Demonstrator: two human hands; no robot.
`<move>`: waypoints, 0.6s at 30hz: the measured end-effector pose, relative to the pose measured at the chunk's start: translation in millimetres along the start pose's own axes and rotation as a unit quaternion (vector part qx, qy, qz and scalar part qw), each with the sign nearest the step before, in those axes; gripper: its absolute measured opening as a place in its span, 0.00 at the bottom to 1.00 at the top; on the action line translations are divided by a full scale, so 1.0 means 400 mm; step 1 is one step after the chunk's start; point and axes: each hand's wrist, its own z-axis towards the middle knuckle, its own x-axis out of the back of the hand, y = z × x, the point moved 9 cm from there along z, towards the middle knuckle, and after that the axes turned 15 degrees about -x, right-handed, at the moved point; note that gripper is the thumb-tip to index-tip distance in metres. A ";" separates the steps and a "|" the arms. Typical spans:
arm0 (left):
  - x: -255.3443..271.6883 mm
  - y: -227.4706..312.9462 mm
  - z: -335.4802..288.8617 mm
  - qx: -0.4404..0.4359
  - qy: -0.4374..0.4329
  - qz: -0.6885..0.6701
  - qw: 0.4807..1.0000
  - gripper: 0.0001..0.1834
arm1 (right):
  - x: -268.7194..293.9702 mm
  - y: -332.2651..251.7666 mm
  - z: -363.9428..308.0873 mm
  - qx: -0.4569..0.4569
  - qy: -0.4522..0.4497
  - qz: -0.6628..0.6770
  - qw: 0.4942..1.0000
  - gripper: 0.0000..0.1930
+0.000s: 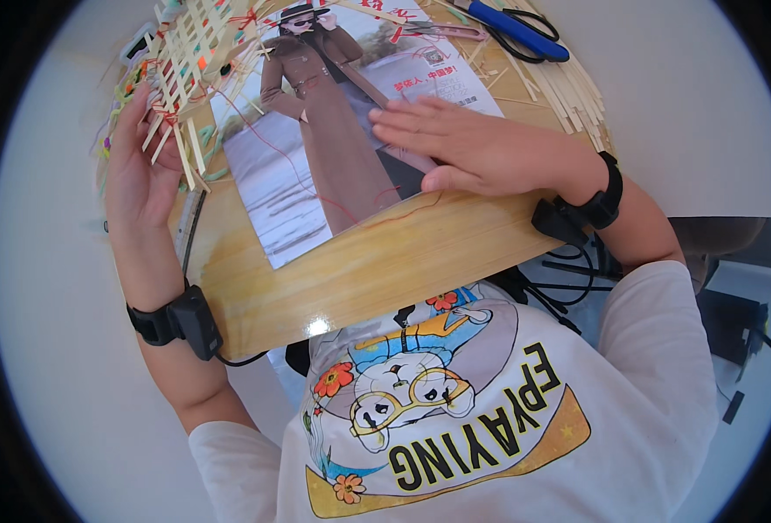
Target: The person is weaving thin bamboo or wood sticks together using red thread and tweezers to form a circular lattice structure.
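At the far left of the table, my left hand (144, 170) holds the edge of an open lattice (195, 52) woven from pale wooden strips. Its fingers are partly hidden behind the loose strip ends. Red thread is tied at the lattice's crossings, and a long red thread (274, 144) trails from it over a magazine (342, 148). The cover shows a figure in a long brown coat and hat. My right hand (464, 144) lies with fingers stretched out over the magazine's right part, palm down, holding nothing visible.
Thin pale strips (569, 91) lie bundled at the far right edge. Near them are a blue-handled tool (521, 30) with black loops beside it and a pink-handled tool (446, 31). A metal ruler (192, 218) lies by my left wrist; coloured yarn (128, 83) is heaped far left.
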 end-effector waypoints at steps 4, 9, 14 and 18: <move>-0.014 0.001 -0.006 0.016 -0.038 -0.021 0.999 0.16 | 0.036 0.134 -0.021 -0.104 0.028 -0.002 0.994 0.30; 0.027 -0.014 0.009 0.016 -0.055 -0.023 0.998 0.17 | 0.096 0.100 0.005 -0.154 0.071 0.024 0.985 0.29; 0.009 -0.008 0.000 0.017 0.003 0.014 1.000 0.16 | 0.036 -0.018 0.128 -0.007 0.099 -0.020 0.995 0.33; 0.020 -0.021 0.004 0.038 -0.001 0.011 0.999 0.16 | -0.002 -0.036 0.203 0.028 0.078 -0.003 0.997 0.33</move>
